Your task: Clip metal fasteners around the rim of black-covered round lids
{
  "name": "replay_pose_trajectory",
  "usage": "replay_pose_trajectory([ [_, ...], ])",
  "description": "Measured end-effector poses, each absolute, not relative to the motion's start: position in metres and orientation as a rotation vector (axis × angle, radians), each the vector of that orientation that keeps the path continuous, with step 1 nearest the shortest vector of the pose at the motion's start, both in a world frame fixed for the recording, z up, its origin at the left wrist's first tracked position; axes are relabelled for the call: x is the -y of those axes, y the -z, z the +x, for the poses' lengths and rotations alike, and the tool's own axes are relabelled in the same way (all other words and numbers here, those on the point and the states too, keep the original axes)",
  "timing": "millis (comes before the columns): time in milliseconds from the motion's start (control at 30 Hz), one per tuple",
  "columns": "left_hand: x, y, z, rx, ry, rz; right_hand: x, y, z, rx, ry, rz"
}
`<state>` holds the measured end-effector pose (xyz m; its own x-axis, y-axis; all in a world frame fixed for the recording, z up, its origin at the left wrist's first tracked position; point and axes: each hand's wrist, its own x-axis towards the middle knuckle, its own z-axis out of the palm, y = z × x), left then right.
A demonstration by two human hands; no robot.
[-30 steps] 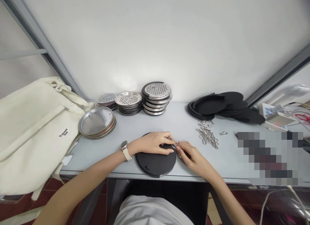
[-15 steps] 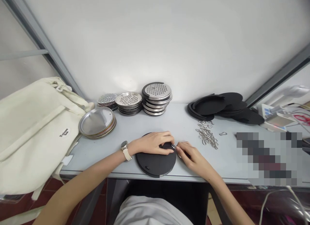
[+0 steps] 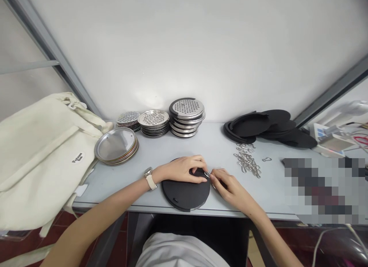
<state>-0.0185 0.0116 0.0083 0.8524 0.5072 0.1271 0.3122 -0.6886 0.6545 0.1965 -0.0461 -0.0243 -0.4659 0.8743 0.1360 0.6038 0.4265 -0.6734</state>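
A round black disc (image 3: 185, 196) with a small slot lies near the table's front edge, directly before me. My left hand (image 3: 183, 169) rests across its upper part and grips it with curved fingers, thumb and fingertips at the right rim. At that rim is a small silver wire clip (image 3: 206, 174). My right hand (image 3: 227, 184) is closed, pinching the clip's outer end between thumb and index finger. Whether the clip passes through the disc is hidden by my fingers. Similar clips (image 3: 248, 163) lie in a loose pile to the right, one apart from the others.
Along the wall stand stacked perforated metal discs (image 3: 188, 108), (image 3: 153, 118) more perforated discs, and plain metal lids (image 3: 116, 144) at left. Black round covers (image 3: 250, 125) are heaped at back right. A cream bag (image 3: 48, 163) leans over the table's left end. Electronics (image 3: 333, 140) sit far right.
The view has shifted very slightly. Both hands keep nearly the same place at the disc's right rim, with the clip still between them.
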Motion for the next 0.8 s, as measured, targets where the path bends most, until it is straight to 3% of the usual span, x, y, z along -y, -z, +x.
replay_pose_trajectory([
  [800,-0.011,-0.008,-0.017,-0.583,-0.410,2.457,0.045,0.031,0.186,2.250,-0.506,-1.260],
])
